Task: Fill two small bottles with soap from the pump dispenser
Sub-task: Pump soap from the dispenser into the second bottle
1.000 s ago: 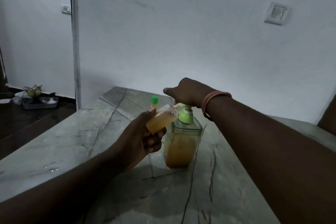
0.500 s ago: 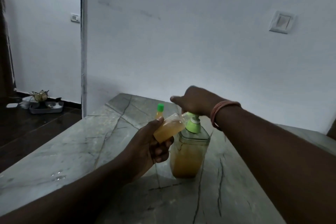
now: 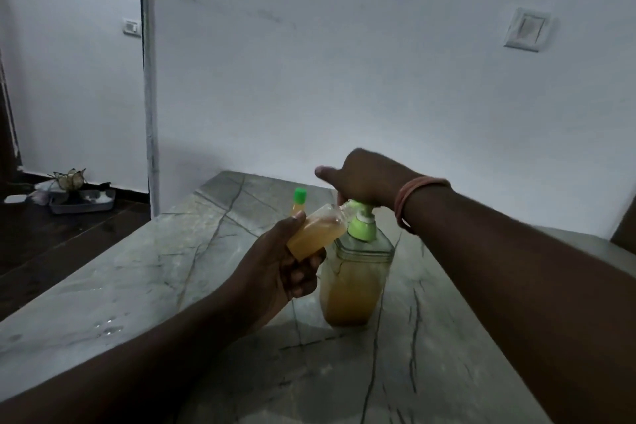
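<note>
Gripping an uncapped bottle (image 3: 315, 232), tilted and mostly full of amber soap, the left hand (image 3: 282, 268) curls its fingers (image 3: 303, 280) round it, mouth at the nozzle. The right hand (image 3: 364, 179) presses the green pump (image 3: 361, 217) of the dispenser (image 3: 354, 279) on the surface (image 3: 172, 268). Short, slow strokes would avoid overflow. A capped bottle (image 3: 298, 201) stands behind. Compared with a second ago, little differs; the pump looks slightly higher.

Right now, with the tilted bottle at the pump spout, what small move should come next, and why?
Probably another press with the right hand on the pump dispenser: the small bottle in the left hand sits at the spout, and its neck looks unfilled.
</note>
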A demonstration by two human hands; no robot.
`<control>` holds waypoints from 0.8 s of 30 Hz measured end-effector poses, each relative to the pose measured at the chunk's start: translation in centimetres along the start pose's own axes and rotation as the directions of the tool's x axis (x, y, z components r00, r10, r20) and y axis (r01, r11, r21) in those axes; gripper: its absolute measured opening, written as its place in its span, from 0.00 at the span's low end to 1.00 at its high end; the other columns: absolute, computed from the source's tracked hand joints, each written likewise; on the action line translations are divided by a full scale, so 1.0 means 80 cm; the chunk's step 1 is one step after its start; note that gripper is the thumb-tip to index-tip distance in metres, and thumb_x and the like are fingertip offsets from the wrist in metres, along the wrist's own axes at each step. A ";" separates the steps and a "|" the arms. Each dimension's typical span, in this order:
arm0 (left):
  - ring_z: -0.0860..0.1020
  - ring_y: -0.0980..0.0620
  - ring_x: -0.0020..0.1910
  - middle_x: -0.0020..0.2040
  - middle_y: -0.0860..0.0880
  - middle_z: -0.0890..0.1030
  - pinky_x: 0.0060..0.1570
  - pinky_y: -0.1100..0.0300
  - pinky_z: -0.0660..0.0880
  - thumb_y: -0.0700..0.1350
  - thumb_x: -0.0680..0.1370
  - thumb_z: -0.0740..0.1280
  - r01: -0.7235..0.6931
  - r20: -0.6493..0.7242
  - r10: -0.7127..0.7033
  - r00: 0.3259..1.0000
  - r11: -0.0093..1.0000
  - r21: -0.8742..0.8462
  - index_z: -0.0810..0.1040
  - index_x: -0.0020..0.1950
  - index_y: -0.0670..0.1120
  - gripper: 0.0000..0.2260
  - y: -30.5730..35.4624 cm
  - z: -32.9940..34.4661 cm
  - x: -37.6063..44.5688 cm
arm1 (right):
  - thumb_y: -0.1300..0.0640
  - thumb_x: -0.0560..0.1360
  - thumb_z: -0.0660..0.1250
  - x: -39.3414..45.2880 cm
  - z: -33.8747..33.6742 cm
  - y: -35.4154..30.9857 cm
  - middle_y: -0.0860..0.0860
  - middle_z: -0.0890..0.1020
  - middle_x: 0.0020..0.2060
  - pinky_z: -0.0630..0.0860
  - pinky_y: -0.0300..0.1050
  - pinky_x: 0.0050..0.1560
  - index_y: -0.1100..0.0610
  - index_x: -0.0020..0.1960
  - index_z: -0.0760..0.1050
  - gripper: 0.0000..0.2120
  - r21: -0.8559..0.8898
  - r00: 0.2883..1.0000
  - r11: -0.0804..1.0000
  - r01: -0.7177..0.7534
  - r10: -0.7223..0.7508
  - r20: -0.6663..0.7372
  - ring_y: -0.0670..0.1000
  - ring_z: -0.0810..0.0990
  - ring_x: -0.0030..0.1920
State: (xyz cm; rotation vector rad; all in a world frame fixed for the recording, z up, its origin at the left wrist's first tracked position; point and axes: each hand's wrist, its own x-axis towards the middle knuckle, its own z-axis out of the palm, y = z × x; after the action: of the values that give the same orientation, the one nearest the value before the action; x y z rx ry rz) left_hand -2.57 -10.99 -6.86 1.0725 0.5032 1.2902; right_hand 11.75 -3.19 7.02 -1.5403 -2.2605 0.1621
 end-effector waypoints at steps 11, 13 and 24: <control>0.69 0.55 0.27 0.38 0.43 0.76 0.28 0.61 0.69 0.59 0.77 0.67 -0.003 0.001 0.003 1.000 1.000 0.005 0.71 0.67 0.39 0.28 0.000 0.001 -0.001 | 0.45 0.77 0.61 -0.008 0.010 0.006 0.52 0.81 0.30 0.70 0.44 0.35 0.62 0.42 0.84 0.22 0.136 0.998 0.988 -0.069 0.069 0.003 0.52 0.75 0.30; 0.69 0.55 0.28 0.38 0.43 0.76 0.28 0.61 0.69 0.58 0.77 0.67 -0.009 0.002 0.009 1.000 1.000 0.006 0.71 0.67 0.38 0.28 0.001 0.004 -0.004 | 0.45 0.77 0.63 -0.009 0.003 0.001 0.53 0.80 0.31 0.69 0.43 0.33 0.61 0.44 0.83 0.21 0.072 0.997 0.995 -0.062 0.059 0.040 0.51 0.74 0.29; 0.69 0.55 0.28 0.38 0.44 0.76 0.28 0.61 0.69 0.60 0.76 0.69 -0.005 -0.010 0.005 1.000 0.999 0.038 0.73 0.65 0.41 0.27 0.000 -0.001 0.000 | 0.48 0.76 0.63 -0.011 0.010 0.001 0.46 0.81 0.25 0.69 0.42 0.31 0.58 0.38 0.84 0.18 0.119 0.997 0.990 -0.071 0.070 0.007 0.48 0.75 0.25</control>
State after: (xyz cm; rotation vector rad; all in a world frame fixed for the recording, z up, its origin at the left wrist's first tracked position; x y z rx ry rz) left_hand -2.67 -10.97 -6.90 1.0998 0.5351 1.2956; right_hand 11.79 -3.82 6.02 -1.5587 -2.1581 0.3139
